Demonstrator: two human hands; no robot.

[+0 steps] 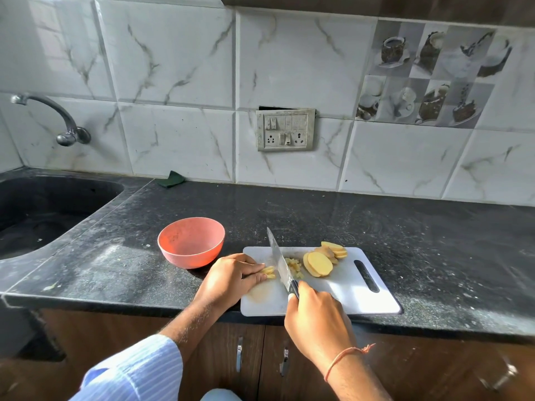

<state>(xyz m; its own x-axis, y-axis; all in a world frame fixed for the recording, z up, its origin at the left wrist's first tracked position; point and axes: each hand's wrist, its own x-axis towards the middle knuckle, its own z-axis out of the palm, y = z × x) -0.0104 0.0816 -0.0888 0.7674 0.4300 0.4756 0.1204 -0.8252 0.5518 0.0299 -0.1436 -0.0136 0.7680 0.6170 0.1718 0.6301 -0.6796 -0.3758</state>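
Plainly, potato is being cut on a white cutting board (347,296) that lies on the dark worktop (434,241), close to its front edge. A small bundle of potato strips (268,272) is pinned to the board by the left hand (231,274), whose fingers (254,267) are curled down onto it. The knife (279,261) is gripped at the handle by the right hand (317,316), with the fingers wrapped round it. The blade is set tip-forward just beside the left fingertips, with a little heap of diced pieces (293,266) on its other side and uncut slices (320,264) further right on the board. The chief risk is judged to be a nicked fingertip. Little potato is left between blade and fingers, so a cut taken too close, or a strip sliding on the smooth board, could bring the edge onto skin. Pieces could also be flicked onto the worktop if the blade is dragged sideways. An orange bowl (191,241) stands just beside the board's far left corner and could be knocked by the left wrist.
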